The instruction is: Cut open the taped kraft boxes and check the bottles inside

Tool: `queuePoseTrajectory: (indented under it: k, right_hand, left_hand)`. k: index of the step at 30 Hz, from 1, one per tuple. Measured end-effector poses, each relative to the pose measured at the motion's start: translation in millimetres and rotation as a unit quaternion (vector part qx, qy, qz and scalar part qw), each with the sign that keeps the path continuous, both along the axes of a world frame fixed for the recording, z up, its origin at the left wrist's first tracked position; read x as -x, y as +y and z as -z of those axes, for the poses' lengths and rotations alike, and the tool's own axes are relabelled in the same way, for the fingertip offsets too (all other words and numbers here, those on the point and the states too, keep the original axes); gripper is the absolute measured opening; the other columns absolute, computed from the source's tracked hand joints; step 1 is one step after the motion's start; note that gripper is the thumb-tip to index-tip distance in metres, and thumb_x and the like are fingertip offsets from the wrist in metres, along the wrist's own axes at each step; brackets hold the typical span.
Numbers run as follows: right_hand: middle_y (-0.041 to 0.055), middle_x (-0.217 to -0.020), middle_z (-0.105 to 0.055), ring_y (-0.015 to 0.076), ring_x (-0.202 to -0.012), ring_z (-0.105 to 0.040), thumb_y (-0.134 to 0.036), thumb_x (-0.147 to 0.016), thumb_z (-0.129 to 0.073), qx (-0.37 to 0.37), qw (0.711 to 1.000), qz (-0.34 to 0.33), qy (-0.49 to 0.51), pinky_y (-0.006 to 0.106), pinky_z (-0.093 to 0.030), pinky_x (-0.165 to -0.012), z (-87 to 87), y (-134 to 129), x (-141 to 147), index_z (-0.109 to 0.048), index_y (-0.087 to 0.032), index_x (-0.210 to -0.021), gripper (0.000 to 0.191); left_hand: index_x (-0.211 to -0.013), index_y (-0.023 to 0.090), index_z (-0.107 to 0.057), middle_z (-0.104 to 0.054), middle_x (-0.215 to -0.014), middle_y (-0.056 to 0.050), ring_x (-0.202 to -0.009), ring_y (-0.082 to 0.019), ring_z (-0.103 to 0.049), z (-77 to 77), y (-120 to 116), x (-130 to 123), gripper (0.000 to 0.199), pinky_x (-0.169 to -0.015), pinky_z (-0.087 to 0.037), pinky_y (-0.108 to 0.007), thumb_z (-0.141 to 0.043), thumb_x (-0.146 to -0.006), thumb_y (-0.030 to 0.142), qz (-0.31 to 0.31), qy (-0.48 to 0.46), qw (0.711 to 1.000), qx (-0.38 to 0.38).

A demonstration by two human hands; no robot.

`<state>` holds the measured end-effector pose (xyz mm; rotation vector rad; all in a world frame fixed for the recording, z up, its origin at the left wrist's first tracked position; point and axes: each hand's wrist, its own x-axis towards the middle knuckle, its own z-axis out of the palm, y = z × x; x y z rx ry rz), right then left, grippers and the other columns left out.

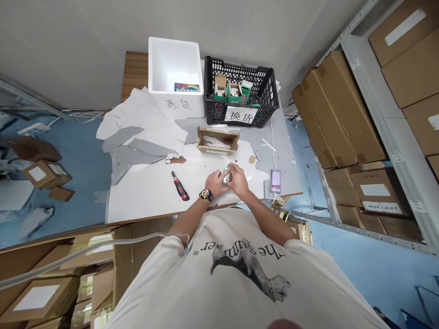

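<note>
Both hands meet near the table's front edge around a small green-and-white box (226, 177), its end appearing open. My left hand (215, 183), with a watch on the wrist, grips it from the left. From the right, my right hand (239, 181) closes on the same box, and the fingers cover much of it. Just beyond the hands sits an open cardboard box (209, 150) with white material inside. A red-and-black utility knife (180, 186) lies to the left of my left hand.
At the back stand a white foam box (178, 103) and a black crate (267, 103) holding small green boxes (234, 92). A cabled phone (275, 181) lies at right. Torn grey-white sheeting (144, 151) covers the table's left. Shelves with cartons (343, 109) flank the right; cartons (37, 297) sit lower left.
</note>
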<state>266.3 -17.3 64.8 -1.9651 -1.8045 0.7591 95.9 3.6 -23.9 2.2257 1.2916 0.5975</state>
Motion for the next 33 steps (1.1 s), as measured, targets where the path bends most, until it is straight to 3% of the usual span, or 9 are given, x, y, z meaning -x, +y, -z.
queuePoseTrajectory:
  k: [7,10,13,17,21,24,28,30,33]
  right_hand:
    - [0.0172,-0.158,-0.064,0.0337,-0.151,-0.060,-0.022,-0.082,-0.074,-0.105,0.991,-0.020,0.079,0.051,-0.050,-0.132,0.1,-17.7,-9.5,-0.073,-0.022,-0.140,0.059]
    - [0.0169,-0.156,-0.066,0.0325,-0.149,-0.064,-0.025,-0.081,-0.075,-0.101,0.990,-0.017,0.094,0.049,-0.056,-0.126,1.7,-25.6,-17.3,-0.071,-0.023,-0.135,0.054]
    - [0.0172,-0.152,-0.070,0.0329,-0.144,-0.067,-0.026,-0.077,-0.076,-0.097,0.987,-0.052,0.114,0.048,-0.061,-0.118,-1.5,-23.2,-26.9,-0.069,-0.023,-0.130,0.053]
    - [0.0157,-0.150,-0.073,0.0360,-0.142,-0.066,-0.027,-0.075,-0.079,-0.106,0.986,-0.089,0.093,0.053,-0.058,-0.122,-18.3,-10.8,-33.2,-0.071,-0.024,-0.126,0.052]
    - [0.0135,-0.136,-0.078,0.0376,-0.130,-0.069,-0.031,-0.075,-0.080,-0.126,0.986,-0.011,0.110,0.055,-0.059,-0.118,-45.0,-2.1,-27.8,-0.072,-0.026,-0.128,0.053]
    - [0.0112,-0.130,-0.078,0.0343,-0.122,-0.073,-0.036,-0.079,-0.080,-0.183,0.957,0.067,0.216,0.052,-0.061,-0.114,-70.4,5.9,-28.4,-0.070,-0.026,-0.135,0.058]
    - [0.0129,-0.147,-0.072,0.0344,-0.141,-0.068,-0.047,-0.092,-0.076,-0.271,0.880,0.151,0.359,0.052,-0.059,-0.119,-106.1,28.2,-43.2,-0.066,-0.027,-0.148,0.060]
    - [0.0130,-0.152,-0.069,0.0358,-0.148,-0.064,-0.052,-0.096,-0.071,-0.273,0.852,0.185,0.406,0.055,-0.058,-0.121,-119.5,40.6,-50.5,-0.064,-0.028,-0.153,0.062]
    - [0.0113,-0.150,-0.071,0.0352,-0.145,-0.068,-0.055,-0.099,-0.065,-0.234,0.823,0.215,0.471,0.055,-0.062,-0.115,-129.1,52.9,-50.4,-0.060,-0.031,-0.158,0.064]
  left_hand:
    - [-0.163,0.025,-0.066,-0.071,-0.111,-0.017,-0.109,-0.040,-0.068,-11.4,-5.0,-5.0,0.074,-0.098,-0.054,-0.051,-0.078,-0.092,0.043,-0.001,0.009,1.000,0.013]
    - [-0.162,0.025,-0.065,-0.070,-0.138,-0.020,-0.132,-0.043,-0.064,-15.3,-8.0,-5.1,0.080,-0.114,-0.051,-0.058,-0.084,-0.087,0.043,0.014,-0.051,0.999,0.012]
    - [-0.170,0.022,-0.052,-0.059,-0.164,-0.020,-0.149,-0.042,-0.058,-18.1,-3.1,0.4,0.098,-0.124,-0.048,-0.058,-0.089,-0.082,0.046,0.050,-0.152,0.986,0.050]
    - [-0.158,0.021,-0.059,-0.070,-0.150,-0.017,-0.139,-0.038,-0.067,-20.0,11.4,5.6,0.087,-0.123,-0.051,-0.055,-0.091,-0.081,0.045,0.054,-0.178,0.977,0.105]
    - [-0.139,0.020,-0.067,-0.073,-0.136,-0.016,-0.128,-0.037,-0.068,-15.8,18.3,-2.2,0.067,-0.115,-0.055,-0.054,-0.092,-0.079,0.038,-0.012,-0.155,0.983,0.098]
    - [-0.138,0.019,-0.065,-0.071,-0.135,-0.017,-0.128,-0.037,-0.067,-10.1,19.3,-12.1,0.071,-0.112,-0.056,-0.053,-0.095,-0.078,0.041,-0.054,-0.144,0.984,0.094]
    - [-0.144,0.019,-0.064,-0.072,-0.137,-0.018,-0.130,-0.041,-0.067,-12.0,21.9,-11.8,0.081,-0.112,-0.056,-0.058,-0.098,-0.076,0.048,-0.032,-0.140,0.983,0.117]
    - [-0.153,0.019,-0.061,-0.070,-0.146,-0.020,-0.136,-0.043,-0.065,-22.6,21.4,0.7,0.090,-0.117,-0.054,-0.063,-0.098,-0.075,0.045,0.002,-0.141,0.983,0.116]
    - [-0.164,0.018,-0.057,-0.062,-0.162,-0.022,-0.152,-0.045,-0.056,-53.0,19.1,30.9,0.089,-0.132,-0.042,-0.069,-0.090,-0.083,0.038,0.010,-0.163,0.983,0.080]
